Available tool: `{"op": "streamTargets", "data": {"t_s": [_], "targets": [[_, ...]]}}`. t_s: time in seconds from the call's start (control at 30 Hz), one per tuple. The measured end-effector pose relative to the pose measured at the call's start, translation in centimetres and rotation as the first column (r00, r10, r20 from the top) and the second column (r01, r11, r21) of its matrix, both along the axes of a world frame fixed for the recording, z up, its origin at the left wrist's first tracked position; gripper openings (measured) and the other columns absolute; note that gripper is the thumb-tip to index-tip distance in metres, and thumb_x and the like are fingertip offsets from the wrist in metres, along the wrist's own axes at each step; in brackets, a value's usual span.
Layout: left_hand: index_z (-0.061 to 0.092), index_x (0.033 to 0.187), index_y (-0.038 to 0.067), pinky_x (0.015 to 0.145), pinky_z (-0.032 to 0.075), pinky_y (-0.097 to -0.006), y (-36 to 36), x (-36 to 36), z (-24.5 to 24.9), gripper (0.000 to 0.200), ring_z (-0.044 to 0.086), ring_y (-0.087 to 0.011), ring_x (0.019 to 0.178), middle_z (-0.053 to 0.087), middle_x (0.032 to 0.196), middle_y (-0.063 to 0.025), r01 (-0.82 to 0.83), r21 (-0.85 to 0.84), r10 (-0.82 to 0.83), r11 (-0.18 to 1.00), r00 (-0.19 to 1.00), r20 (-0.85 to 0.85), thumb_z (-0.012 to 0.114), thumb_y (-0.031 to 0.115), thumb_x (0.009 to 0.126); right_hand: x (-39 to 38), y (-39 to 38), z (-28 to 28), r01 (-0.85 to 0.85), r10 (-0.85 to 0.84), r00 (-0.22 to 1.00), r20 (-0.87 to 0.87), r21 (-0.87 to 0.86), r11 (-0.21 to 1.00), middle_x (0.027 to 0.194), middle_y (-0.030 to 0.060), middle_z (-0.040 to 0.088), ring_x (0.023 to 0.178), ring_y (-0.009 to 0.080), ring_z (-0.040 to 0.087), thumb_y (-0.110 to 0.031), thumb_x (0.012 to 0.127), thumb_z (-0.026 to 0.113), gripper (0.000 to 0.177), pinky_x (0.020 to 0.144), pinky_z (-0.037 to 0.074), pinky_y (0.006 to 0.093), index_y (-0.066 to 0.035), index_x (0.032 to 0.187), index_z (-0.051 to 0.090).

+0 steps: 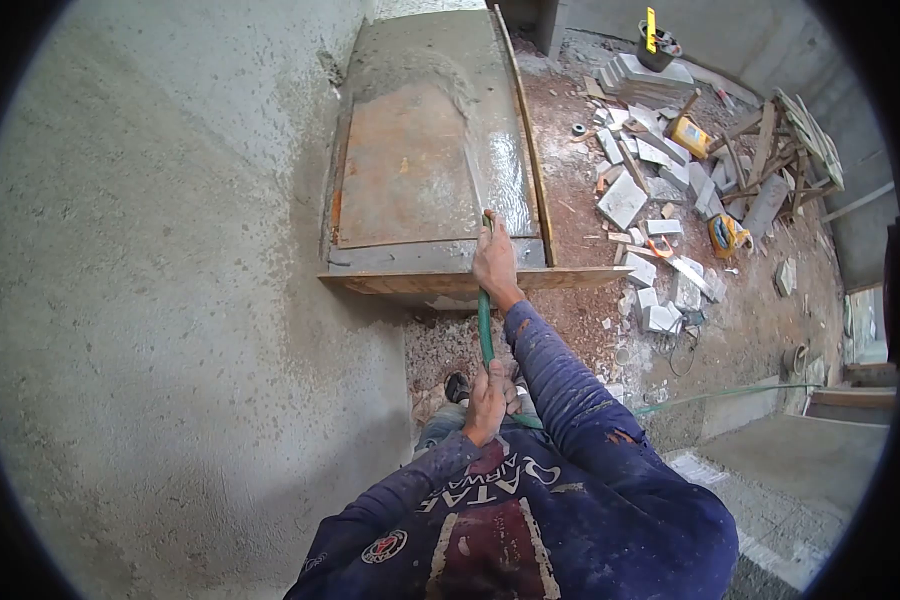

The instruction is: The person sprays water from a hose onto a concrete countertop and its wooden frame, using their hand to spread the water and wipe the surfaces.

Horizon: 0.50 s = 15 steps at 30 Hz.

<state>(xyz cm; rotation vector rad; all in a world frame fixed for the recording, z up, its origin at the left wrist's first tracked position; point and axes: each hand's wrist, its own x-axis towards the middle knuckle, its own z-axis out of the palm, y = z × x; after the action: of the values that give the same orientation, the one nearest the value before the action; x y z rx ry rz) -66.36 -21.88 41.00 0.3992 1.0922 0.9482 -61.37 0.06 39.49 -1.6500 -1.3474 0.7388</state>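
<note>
A green hose (485,328) runs up between my two hands. My right hand (495,262) is stretched forward and closed round the hose near its open end. Closer to my body, my left hand (486,403) wraps round the same hose lower down. Water (473,172) sprays from the hose end onto a raised slab (390,50) edged with wooden boards. A flat, rust-stained sheet (405,165) lies on that slab, and its right side glistens wet. The front board (440,283) sits just below my right hand.
A rough plastered wall (170,300) rises on the left. To the right lie broken white blocks (625,200), a yellow jerrycan (690,137), a wooden trestle (770,140) and a dark bucket (658,50). The hose (715,398) trails across the floor behind me on the right.
</note>
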Motion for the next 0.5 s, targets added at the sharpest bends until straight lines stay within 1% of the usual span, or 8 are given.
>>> {"op": "streamTargets", "data": {"t_s": [0.07, 0.1, 0.17, 0.3, 0.37, 0.4, 0.43, 0.5], "targets": [[0.041, 0.097, 0.009, 0.047, 0.040, -0.0263, 0.3, 0.3, -0.2, 0.042, 0.041, -0.0098, 0.052, 0.036, 0.063, 0.0022, 0.040, 0.009, -0.040, 0.999, 0.999, 0.004, 0.038, 0.051, 0.101, 1.2, -0.1, 0.6, 0.022, -0.023, 1.000, -0.010, -0.076, 0.997, 0.100, 0.0297, 0.063, 0.094, 0.0484, 0.061, -0.017, 0.098, 0.042, 0.037, 0.083, 0.045, 0.0539, -0.005, 0.133, 0.043], [0.041, 0.097, 0.008, 0.047, 0.040, -0.0267, 0.4, 0.4, -0.7, 0.042, 0.041, -0.0099, 0.051, 0.036, 0.063, 0.0022, 0.047, -0.006, -0.047, 0.999, 0.999, 0.017, 0.039, 0.051, 0.101, 1.7, 0.1, 0.4, 0.035, -0.036, 0.999, -0.004, -0.071, 0.997, 0.100, 0.0297, 0.063, 0.094, 0.0484, 0.061, -0.017, 0.098, 0.042, 0.037, 0.083, 0.045, 0.0539, -0.005, 0.133, 0.043], [0.042, 0.098, 0.008, 0.047, 0.040, -0.0271, 0.7, 0.6, -0.9, 0.042, 0.041, -0.0100, 0.051, 0.036, 0.062, 0.0023, 0.064, -0.017, -0.063, 0.998, 0.997, 0.033, 0.039, 0.050, 0.101, 2.5, 0.3, -0.5, 0.080, -0.080, 0.997, 0.003, 0.002, 0.997, 0.104, 0.0293, 0.062, 0.095, 0.0476, 0.061, -0.016, 0.098, 0.041, 0.036, 0.083, 0.045, 0.0530, -0.004, 0.132, 0.043], [0.042, 0.099, 0.007, 0.046, 0.040, -0.0278, 1.5, 0.5, -0.2, 0.042, 0.041, -0.0104, 0.049, 0.037, 0.062, 0.0019, 0.123, -0.039, -0.121, 0.992, 0.991, 0.048, 0.040, 0.049, 0.101, 3.7, 0.6, -0.7, 0.130, -0.132, 0.991, 0.028, 0.054, 0.990, 0.111, 0.0284, 0.060, 0.097, 0.0465, 0.060, -0.016, 0.098, 0.041, 0.036, 0.083, 0.045, 0.0519, -0.003, 0.132, 0.043], [0.042, 0.098, 0.007, 0.046, 0.040, -0.0280, 1.8, 0.2, -0.1, 0.041, 0.041, -0.0106, 0.048, 0.037, 0.062, 0.0018, 0.146, -0.052, -0.143, 0.988, 0.988, 0.056, 0.040, 0.049, 0.101, 3.7, 0.4, 0.3, 0.179, -0.179, 0.984, 0.012, -0.008, 0.984, 0.102, 0.0235, 0.063, 0.089, 0.0415, 0.062, -0.016, 0.099, 0.042, 0.031, 0.078, 0.046, 0.0487, -0.005, 0.128, 0.046], [0.043, 0.098, 0.008, 0.046, 0.039, -0.0275, 1.9, 0.1, -0.5, 0.041, 0.041, -0.0102, 0.049, 0.037, 0.062, 0.0020, 0.159, -0.033, -0.157, 0.987, 0.986, 0.061, 0.040, 0.049, 0.101, 4.0, 0.9, -1.0, 0.190, -0.191, 0.979, 0.075, 0.029, 0.981, 0.102, 0.0240, 0.063, 0.089, 0.0423, 0.063, -0.017, 0.100, 0.041, 0.030, 0.078, 0.046, 0.0491, -0.006, 0.128, 0.046], [0.043, 0.098, 0.008, 0.045, 0.038, -0.0271, 2.0, 0.1, -0.9, 0.041, 0.041, -0.0099, 0.049, 0.037, 0.062, 0.0022, 0.171, -0.016, -0.170, 0.985, 0.983, 0.065, 0.040, 0.049, 0.101, 4.0, 1.0, -0.4, 0.196, -0.198, 0.977, 0.077, 0.033, 0.980, 0.102, 0.0240, 0.063, 0.089, 0.0423, 0.063, -0.017, 0.100, 0.041, 0.030, 0.078, 0.046, 0.0491, -0.006, 0.128, 0.046], [0.043, 0.099, 0.008, 0.045, 0.038, -0.0265, 2.2, 0.0, -1.8, 0.041, 0.041, -0.0093, 0.050, 0.037, 0.063, 0.0027, 0.172, 0.005, -0.172, 0.985, 0.983, 0.061, 0.040, 0.049, 0.101, 3.9, 0.9, 0.5, 0.212, -0.207, 0.975, 0.083, -0.057, 0.976, 0.105, 0.0252, 0.062, 0.093, 0.0431, 0.062, -0.017, 0.099, 0.042, 0.031, 0.080, 0.046, 0.0491, -0.006, 0.128, 0.046]]}}
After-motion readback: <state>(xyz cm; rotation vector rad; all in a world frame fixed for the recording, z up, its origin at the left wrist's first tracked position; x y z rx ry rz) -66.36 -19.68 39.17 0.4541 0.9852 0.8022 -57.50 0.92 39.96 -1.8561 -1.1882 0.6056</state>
